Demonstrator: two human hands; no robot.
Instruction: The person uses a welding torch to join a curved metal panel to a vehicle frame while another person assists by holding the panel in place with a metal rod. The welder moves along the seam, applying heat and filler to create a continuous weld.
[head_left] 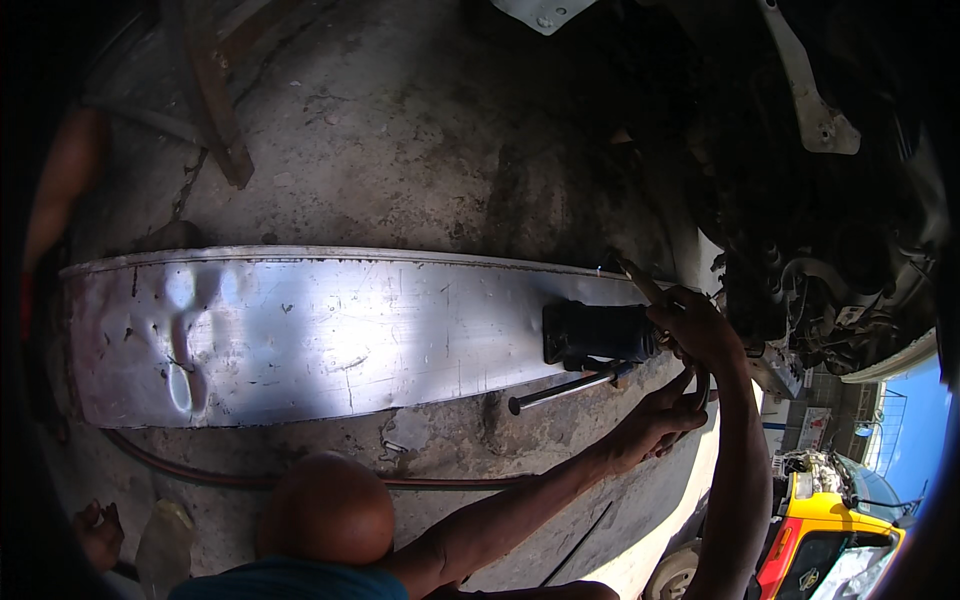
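Observation:
A long silvery metal panel (330,340), dented at its left end, lies across the concrete floor. On its right part a black cylindrical jack (605,333) rests on its side, with a metal rod (560,390) beside it. Just past the jack my right hand (700,325) is closed round a slim torch-like tool (643,283), which points up-left to the panel's far edge, where a small bright bluish spot shows. Below it, my left hand (660,425) has its fingers closed on a dark curved hose-like piece (703,388); its exact kind is unclear.
A red and green twin hose (440,484) runs along the panel's near side. My bare knee (325,505) is at the front. Another person's arm (65,185) and hand (97,535) are at the left. Dark vehicle parts (820,280) rise at right; a yellow-red vehicle (835,525) stands beyond.

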